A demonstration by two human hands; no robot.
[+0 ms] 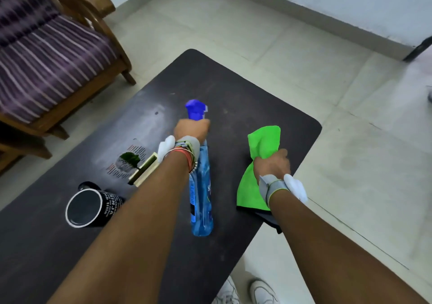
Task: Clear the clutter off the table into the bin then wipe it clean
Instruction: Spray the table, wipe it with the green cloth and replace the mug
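Observation:
A dark table (245,86) fills the middle of the head view. My left hand (191,128) grips the neck of a blue spray bottle (201,198) with a dark blue trigger head, held above the table with its nozzle pointing away from me. My right hand (272,163) is closed on a bright green cloth (261,144), bunched in the fist and resting on the table near its right edge. A pale wet smear lies on the tabletop left of the bottle's head.
A black mug (85,208) with white lettering stands at the near left. A small framed stand with a tree picture (134,164) sits beside it. A striped wooden armchair (46,53) stands at the far left. Pale tiled floor (350,140) lies to the right.

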